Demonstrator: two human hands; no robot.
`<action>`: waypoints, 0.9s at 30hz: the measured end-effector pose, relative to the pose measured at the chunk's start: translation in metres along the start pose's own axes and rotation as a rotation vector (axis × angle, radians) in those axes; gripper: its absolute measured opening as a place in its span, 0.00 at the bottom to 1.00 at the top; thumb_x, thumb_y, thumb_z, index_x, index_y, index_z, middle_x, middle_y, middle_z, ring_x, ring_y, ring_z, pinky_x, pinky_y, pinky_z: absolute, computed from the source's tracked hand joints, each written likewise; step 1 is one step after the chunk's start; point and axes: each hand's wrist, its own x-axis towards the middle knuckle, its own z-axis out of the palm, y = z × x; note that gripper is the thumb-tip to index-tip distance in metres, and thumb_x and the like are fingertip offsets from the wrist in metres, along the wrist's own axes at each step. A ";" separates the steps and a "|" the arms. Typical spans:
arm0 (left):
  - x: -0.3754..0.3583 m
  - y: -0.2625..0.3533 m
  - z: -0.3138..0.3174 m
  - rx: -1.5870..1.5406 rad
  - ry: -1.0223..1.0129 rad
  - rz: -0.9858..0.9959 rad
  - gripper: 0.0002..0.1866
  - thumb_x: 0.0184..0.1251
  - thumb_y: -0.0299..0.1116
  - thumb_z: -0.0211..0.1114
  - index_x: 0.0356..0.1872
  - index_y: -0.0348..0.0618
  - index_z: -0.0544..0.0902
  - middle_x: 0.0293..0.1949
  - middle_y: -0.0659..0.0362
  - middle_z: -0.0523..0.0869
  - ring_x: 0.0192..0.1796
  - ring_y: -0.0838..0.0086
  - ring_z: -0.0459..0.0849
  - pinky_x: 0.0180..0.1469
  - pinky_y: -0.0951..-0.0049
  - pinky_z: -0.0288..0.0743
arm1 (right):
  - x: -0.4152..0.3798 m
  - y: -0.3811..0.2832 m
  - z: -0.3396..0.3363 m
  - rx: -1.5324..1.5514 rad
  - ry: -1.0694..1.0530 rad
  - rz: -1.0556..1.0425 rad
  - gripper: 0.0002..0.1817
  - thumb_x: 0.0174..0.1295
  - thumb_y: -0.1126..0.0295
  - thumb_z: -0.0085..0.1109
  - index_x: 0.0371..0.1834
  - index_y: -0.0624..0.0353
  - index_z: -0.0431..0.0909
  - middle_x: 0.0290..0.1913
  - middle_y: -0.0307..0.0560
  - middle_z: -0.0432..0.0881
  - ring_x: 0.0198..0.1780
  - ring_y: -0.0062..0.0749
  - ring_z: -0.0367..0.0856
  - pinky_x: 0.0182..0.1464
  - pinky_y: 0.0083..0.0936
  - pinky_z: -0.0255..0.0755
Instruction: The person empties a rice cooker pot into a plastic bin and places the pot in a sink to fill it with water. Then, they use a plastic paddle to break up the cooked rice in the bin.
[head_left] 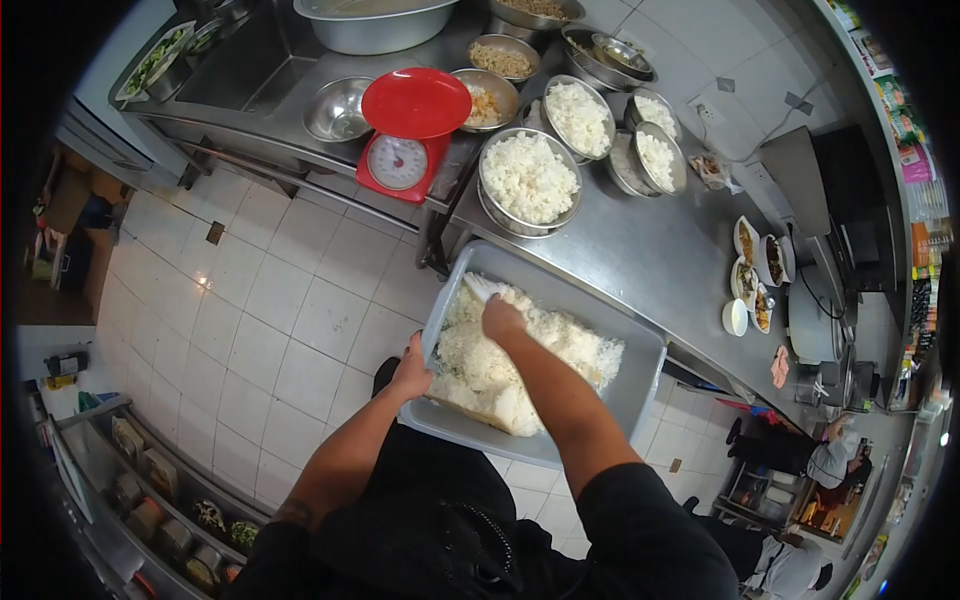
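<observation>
A large grey plastic tub (648, 385) filled with cooked white rice (570, 350) is in front of me. My left hand (412, 372) is closed on the tub's left rim. Down in the rice near the far left corner, my right hand (503, 320) is closed around a white rice paddle (482, 288); its handle is mostly hidden by the fingers. Just beyond the tub, a metal bowl heaped with white rice (530, 178) stands on the steel counter's edge.
On the steel counter (640, 255) are more rice bowls (580, 118), a red dial scale (397, 160), an empty metal bowl (338, 110) and small side dishes (745, 270). A sink (245, 70) lies to the left. Two other people (790, 565) (830, 465) are at the lower right.
</observation>
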 end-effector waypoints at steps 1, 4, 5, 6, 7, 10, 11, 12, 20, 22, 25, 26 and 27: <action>0.000 -0.001 0.000 0.008 0.010 -0.007 0.50 0.64 0.20 0.66 0.82 0.46 0.44 0.71 0.31 0.68 0.72 0.37 0.73 0.73 0.51 0.70 | -0.021 -0.016 0.004 0.031 -0.019 0.083 0.30 0.71 0.71 0.49 0.77 0.70 0.63 0.56 0.71 0.85 0.57 0.58 0.88 0.58 0.47 0.82; 0.000 -0.003 0.006 -0.006 0.007 0.014 0.50 0.63 0.19 0.65 0.82 0.46 0.44 0.71 0.31 0.69 0.71 0.36 0.74 0.73 0.50 0.70 | -0.082 -0.001 -0.028 -0.102 -0.107 -0.084 0.34 0.72 0.71 0.48 0.81 0.68 0.57 0.54 0.69 0.87 0.54 0.58 0.89 0.56 0.46 0.83; -0.001 -0.004 0.005 -0.017 0.004 0.024 0.50 0.63 0.19 0.65 0.82 0.46 0.44 0.70 0.31 0.69 0.70 0.36 0.74 0.72 0.50 0.71 | -0.106 0.006 -0.044 -0.107 -0.107 -0.079 0.34 0.72 0.71 0.48 0.81 0.68 0.57 0.54 0.69 0.87 0.54 0.58 0.89 0.56 0.46 0.83; -0.002 -0.001 0.003 -0.020 0.002 0.026 0.50 0.63 0.19 0.65 0.82 0.46 0.44 0.70 0.31 0.69 0.70 0.36 0.74 0.72 0.50 0.71 | -0.131 0.015 -0.061 -0.179 -0.162 -0.100 0.34 0.72 0.71 0.48 0.81 0.67 0.57 0.54 0.68 0.87 0.54 0.57 0.89 0.56 0.46 0.83; -0.003 0.004 0.000 -0.034 -0.005 -0.008 0.50 0.62 0.19 0.66 0.81 0.44 0.46 0.71 0.31 0.69 0.73 0.38 0.72 0.74 0.52 0.68 | -0.148 0.019 -0.070 -0.250 -0.221 -0.120 0.34 0.72 0.72 0.47 0.82 0.67 0.56 0.54 0.68 0.87 0.54 0.57 0.89 0.55 0.45 0.83; -0.003 -0.001 0.006 -0.033 -0.005 -0.019 0.50 0.62 0.19 0.66 0.81 0.44 0.46 0.70 0.32 0.69 0.72 0.38 0.72 0.74 0.52 0.67 | -0.169 0.020 -0.075 -0.283 -0.263 -0.083 0.34 0.72 0.72 0.47 0.81 0.67 0.57 0.55 0.67 0.87 0.56 0.55 0.89 0.55 0.46 0.83; -0.001 -0.001 0.005 -0.009 0.015 0.012 0.50 0.63 0.19 0.65 0.82 0.46 0.44 0.70 0.31 0.69 0.70 0.35 0.74 0.72 0.49 0.70 | -0.156 0.017 -0.064 -0.289 -0.263 -0.086 0.34 0.72 0.72 0.47 0.81 0.67 0.57 0.55 0.67 0.87 0.56 0.55 0.89 0.55 0.46 0.83; -0.001 0.000 0.005 -0.012 0.021 0.009 0.50 0.63 0.19 0.65 0.82 0.46 0.44 0.70 0.31 0.69 0.70 0.35 0.74 0.72 0.49 0.70 | -0.134 0.006 -0.047 -0.233 -0.217 -0.077 0.33 0.72 0.72 0.47 0.81 0.67 0.58 0.56 0.66 0.87 0.56 0.54 0.89 0.56 0.46 0.83; 0.002 -0.007 0.007 -0.055 0.002 0.029 0.50 0.62 0.19 0.66 0.82 0.46 0.46 0.70 0.32 0.69 0.71 0.37 0.73 0.73 0.51 0.69 | -0.078 0.043 -0.007 0.103 -0.079 -0.121 0.33 0.68 0.66 0.57 0.78 0.55 0.68 0.57 0.63 0.86 0.56 0.57 0.87 0.60 0.46 0.80; 0.007 -0.012 0.007 -0.056 0.004 0.063 0.50 0.62 0.19 0.67 0.82 0.46 0.46 0.70 0.32 0.69 0.72 0.37 0.73 0.73 0.51 0.69 | -0.108 0.089 -0.017 0.171 -0.002 -0.245 0.35 0.65 0.59 0.64 0.77 0.56 0.71 0.57 0.68 0.85 0.57 0.58 0.86 0.61 0.45 0.77; 0.004 -0.011 0.011 -0.064 0.008 0.051 0.51 0.62 0.18 0.67 0.82 0.46 0.46 0.70 0.33 0.69 0.72 0.39 0.72 0.74 0.52 0.68 | -0.169 0.161 -0.070 0.209 -0.139 -0.075 0.34 0.68 0.52 0.64 0.74 0.58 0.74 0.60 0.67 0.84 0.58 0.61 0.84 0.61 0.47 0.77; 0.004 -0.012 0.010 -0.073 0.006 0.057 0.51 0.62 0.18 0.66 0.82 0.45 0.45 0.70 0.33 0.69 0.73 0.39 0.72 0.74 0.52 0.67 | -0.179 0.196 -0.063 0.230 -0.080 0.003 0.33 0.71 0.50 0.62 0.72 0.61 0.75 0.56 0.66 0.86 0.55 0.57 0.86 0.57 0.45 0.78; 0.004 -0.013 0.009 -0.080 0.005 0.062 0.51 0.62 0.18 0.66 0.82 0.44 0.45 0.70 0.33 0.69 0.73 0.39 0.72 0.75 0.53 0.67 | -0.192 0.213 -0.076 0.367 -0.173 0.162 0.28 0.73 0.51 0.60 0.66 0.62 0.78 0.43 0.63 0.87 0.36 0.47 0.88 0.38 0.43 0.80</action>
